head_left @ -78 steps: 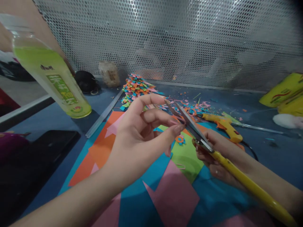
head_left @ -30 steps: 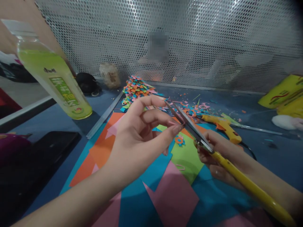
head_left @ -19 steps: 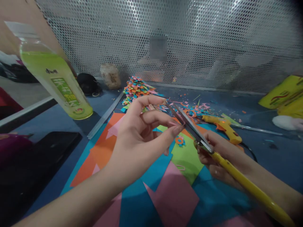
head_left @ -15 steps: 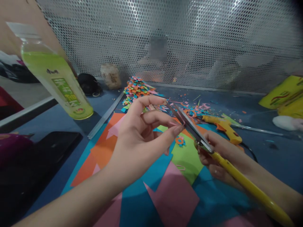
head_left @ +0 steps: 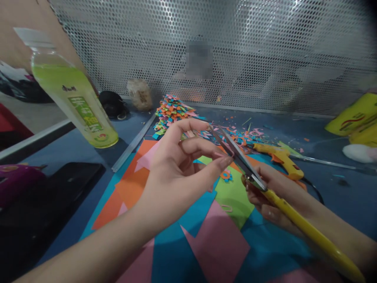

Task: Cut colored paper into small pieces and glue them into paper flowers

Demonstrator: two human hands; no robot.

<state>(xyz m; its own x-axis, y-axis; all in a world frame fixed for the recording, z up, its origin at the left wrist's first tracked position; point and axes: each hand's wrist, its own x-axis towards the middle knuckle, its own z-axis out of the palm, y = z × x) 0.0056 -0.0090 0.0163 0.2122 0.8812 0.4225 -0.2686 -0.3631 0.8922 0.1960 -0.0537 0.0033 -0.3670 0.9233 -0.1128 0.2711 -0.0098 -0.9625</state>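
My left hand (head_left: 176, 173) is raised over the coloured paper, its thumb and a finger pinching a small pink paper strip (head_left: 221, 154). The index finger curves above, close to the scissor tips. My right hand (head_left: 273, 196) grips a pair of scissors (head_left: 282, 206) with long yellow handles. The blades point up and left, slightly apart, and meet the left fingertips at the strip. Whether they touch the strip is hard to see. Under the hands lie blue, green, pink and orange paper sheets (head_left: 219, 236). A small orange and blue paper flower (head_left: 226, 176) and a pink paper loop (head_left: 226, 208) rest on them.
A cone of coloured paper bits (head_left: 173, 110) stands at the back, with scraps (head_left: 250, 135) beside it. A yellow glue gun (head_left: 279, 157) lies right. A drink bottle (head_left: 79, 98) and a black phone-like slab (head_left: 59, 196) are left. A perforated metal panel (head_left: 259, 59) rises behind.
The view has shifted slightly, so the table things sit a little further right. My left fingers and the pink strip are marginally nearer the scissors' pivot. Both grips are the same.
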